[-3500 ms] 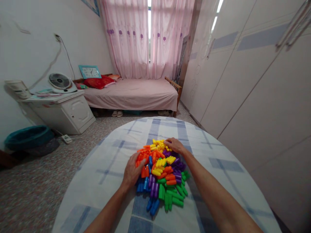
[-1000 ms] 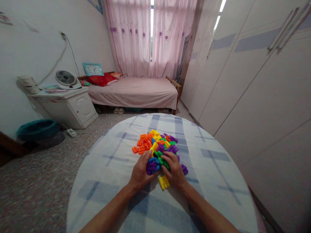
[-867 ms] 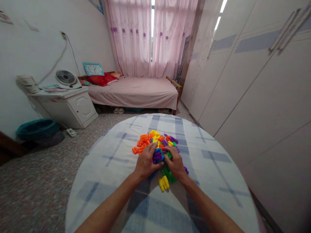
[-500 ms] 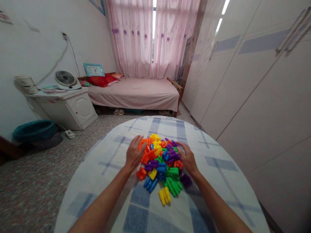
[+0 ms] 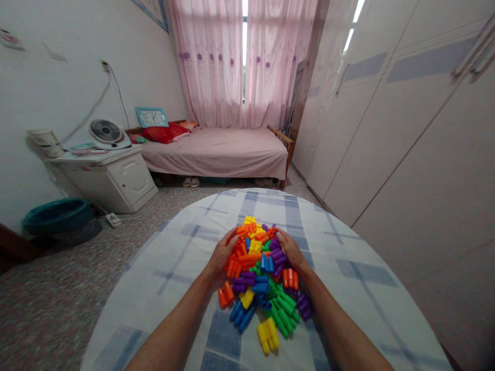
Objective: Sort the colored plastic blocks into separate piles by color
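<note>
A heap of colourful plastic building blocks (image 5: 255, 260), each like joined bullet-shaped tubes, lies on the cloth-covered table. My left hand (image 5: 223, 252) is cupped against the heap's left side, beside orange blocks (image 5: 240, 257); its fingers are extended and partly hidden. On the opposite side, my right hand (image 5: 292, 251) curves around purple blocks (image 5: 277, 255), fingers apart. Neither hand grips a single block. Nearer to me are green blocks (image 5: 284, 312), a blue block (image 5: 243, 314) and a yellow block (image 5: 267, 336). A purple block (image 5: 304, 307) rests by my right forearm, an orange block (image 5: 225, 295) by my left wrist.
The round table wears a blue-and-white checked tablecloth (image 5: 170, 304). Beyond it stands a bed (image 5: 220, 149) before pink curtains (image 5: 212, 67). A white cabinet (image 5: 127, 180) with a fan (image 5: 108, 132) and a bin (image 5: 58, 216) are at left. A wardrobe (image 5: 386, 154) lines the right.
Both hands have moved inward, pressing the heap narrower and pushing its upper blocks together. The camera view has shifted slightly, so the near blocks appear lower.
</note>
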Available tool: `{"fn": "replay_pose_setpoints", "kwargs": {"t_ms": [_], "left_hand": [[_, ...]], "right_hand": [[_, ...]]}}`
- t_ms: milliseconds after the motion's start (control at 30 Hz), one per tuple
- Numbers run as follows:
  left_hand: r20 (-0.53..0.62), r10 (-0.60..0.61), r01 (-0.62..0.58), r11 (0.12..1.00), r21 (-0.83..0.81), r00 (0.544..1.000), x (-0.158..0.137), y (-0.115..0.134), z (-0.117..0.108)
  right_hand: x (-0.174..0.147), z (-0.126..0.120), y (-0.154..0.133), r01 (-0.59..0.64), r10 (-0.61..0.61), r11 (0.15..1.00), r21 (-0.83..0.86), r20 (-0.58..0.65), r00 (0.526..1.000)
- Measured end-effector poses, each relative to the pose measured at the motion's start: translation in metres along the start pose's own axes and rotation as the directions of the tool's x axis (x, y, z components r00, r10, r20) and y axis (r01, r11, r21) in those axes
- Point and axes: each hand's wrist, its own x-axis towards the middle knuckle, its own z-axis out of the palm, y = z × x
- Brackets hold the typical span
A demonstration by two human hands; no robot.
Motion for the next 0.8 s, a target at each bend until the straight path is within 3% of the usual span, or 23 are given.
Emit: {"fn": "replay_pose_setpoints", "kwargs": {"t_ms": [100, 233, 333, 400, 467, 533, 600, 700, 800], "left_hand": [[0.038, -0.034, 0.039, 0.989, -0.142, 0.999, 0.006, 0.012, 0.01], [0.169, 0.092, -0.098, 0.995, 0.028, 0.981, 0.0, 0.037, 0.031], [0.395, 0.172, -0.239, 0.963, 0.127, 0.902, -0.017, 0.059, 0.048], [0.464, 0.219, -0.314, 0.939, 0.138, 0.858, -0.025, 0.067, 0.05], [0.377, 0.278, -0.354, 0.924, 0.147, 0.883, -0.022, 0.066, 0.042], [0.171, 0.316, -0.347, 0.915, 0.207, 0.933, -0.005, 0.054, 0.025], [0.002, 0.308, -0.293, 0.9, 0.324, 0.951, 0.02, 0.034, 0.005], [0.012, 0.185, -0.168, 0.863, 0.477, 0.983, 0.059, 0.004, -0.018], [0.077, 0.106, -0.13, 0.852, 0.508, 0.991, 0.085, -0.013, -0.018]], "right_hand": [[0.003, 0.001, -0.007, -0.035, 0.028, 0.987, 0.16, 0.046, 0.999], [-0.003, -0.001, -0.026, -0.031, -0.001, 0.965, 0.259, 0.122, 0.993], [-0.015, -0.006, -0.04, -0.014, -0.05, 0.955, 0.297, 0.208, 0.977], [-0.022, -0.013, -0.045, 0.0, -0.088, 0.949, 0.317, 0.265, 0.96], [-0.023, -0.021, -0.042, 0.033, -0.108, 0.957, 0.287, 0.25, 0.962], [-0.017, -0.03, -0.032, 0.056, -0.086, 0.98, 0.191, 0.149, 0.985], [-0.005, -0.037, -0.016, 0.055, -0.057, 0.998, 0.038, 0.039, 0.998], [0.022, -0.041, 0.007, 0.065, -0.067, 0.976, -0.206, -0.003, 0.998], [0.049, -0.032, 0.018, 0.113, -0.106, 0.942, -0.317, 0.038, 0.994]]}}
